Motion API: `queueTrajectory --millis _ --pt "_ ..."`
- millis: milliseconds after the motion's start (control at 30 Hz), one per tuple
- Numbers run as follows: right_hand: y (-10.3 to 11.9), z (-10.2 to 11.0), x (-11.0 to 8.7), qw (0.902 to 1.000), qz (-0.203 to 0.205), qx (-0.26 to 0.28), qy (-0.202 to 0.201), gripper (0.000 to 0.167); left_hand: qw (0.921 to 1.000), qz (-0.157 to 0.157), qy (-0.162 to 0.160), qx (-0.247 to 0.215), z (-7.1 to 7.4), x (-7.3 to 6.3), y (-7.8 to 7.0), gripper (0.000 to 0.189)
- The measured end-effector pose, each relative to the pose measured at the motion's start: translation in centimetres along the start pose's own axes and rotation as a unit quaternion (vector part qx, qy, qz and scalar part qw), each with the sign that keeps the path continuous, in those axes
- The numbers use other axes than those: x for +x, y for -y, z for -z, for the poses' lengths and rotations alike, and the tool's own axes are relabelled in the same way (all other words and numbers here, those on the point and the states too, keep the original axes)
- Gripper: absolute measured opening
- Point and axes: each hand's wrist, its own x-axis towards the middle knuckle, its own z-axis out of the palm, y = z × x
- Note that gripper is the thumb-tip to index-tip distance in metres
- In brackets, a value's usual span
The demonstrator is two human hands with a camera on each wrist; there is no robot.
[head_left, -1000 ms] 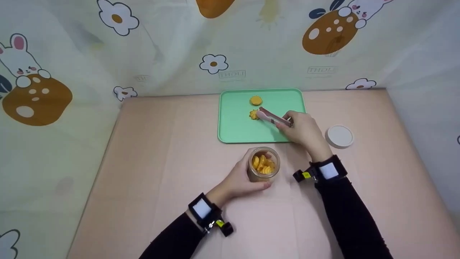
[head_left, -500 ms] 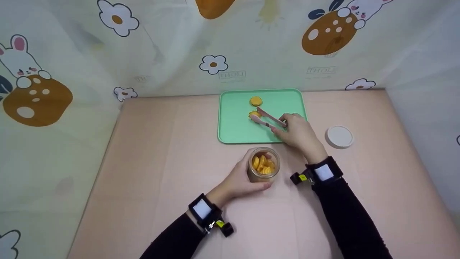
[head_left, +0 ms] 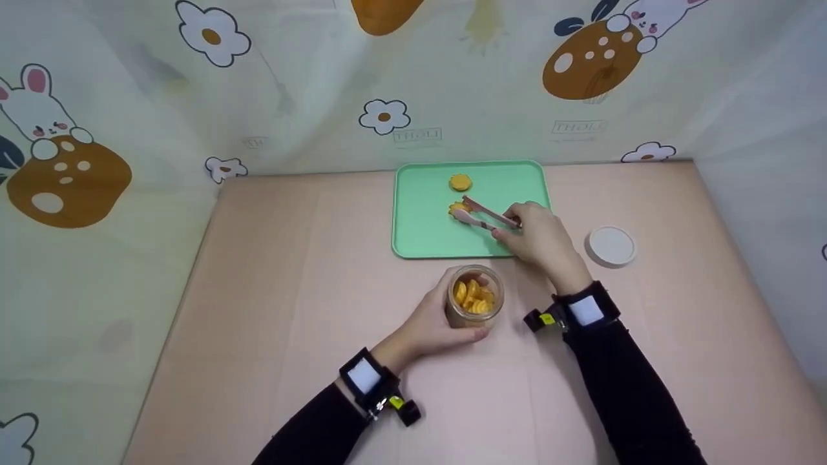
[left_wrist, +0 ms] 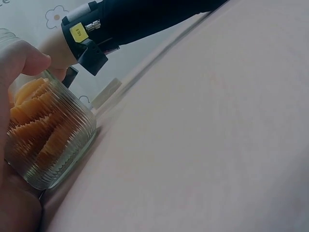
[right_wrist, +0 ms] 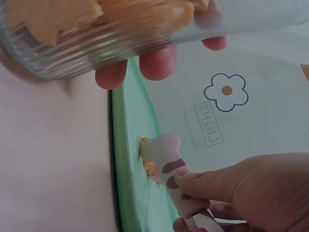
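Note:
My left hand (head_left: pixel 439 320) grips a ribbed glass jar (head_left: pixel 457 318), which stands on the table and holds several yellow-orange wavy-edged biscuits (head_left: pixel 479 303). In the left wrist view the jar (left_wrist: pixel 72 125) shows its ridged side, biscuits stacked within. Over the green tray (head_left: pixel 420 239), my right hand (head_left: pixel 543 239) pinches pink tongs (head_left: pixel 497 216). The tongs' tips are spread around a scalloped biscuit (head_left: pixel 456 207) on the tray. Behind it lies a second, rounder biscuit (head_left: pixel 460 182). In the right wrist view the tongs (right_wrist: pixel 166 157) partly cover the near biscuit (right_wrist: pixel 150 167).
A round white lid (head_left: pixel 611 246) lies on the pinkish table (head_left: pixel 258 290), right of the tray. The tray's back edge sits close to a hanging cloth (head_left: pixel 291 97) printed with rabbits and flowers. Black bands with small cameras circle both wrists.
The right hand has shifted slightly left and the tongs have spread around the near biscuit, their tips moving apart. The left hand and jar have stayed in place.

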Motion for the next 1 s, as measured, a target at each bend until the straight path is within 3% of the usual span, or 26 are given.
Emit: queueTrajectory --millis 1000 --pt "0.7 1.4 -0.8 0.9996 0.025 -0.004 -0.009 0.038 0.9999 -0.009 0.003 0.007 0.1 0.0 0.0 0.093"
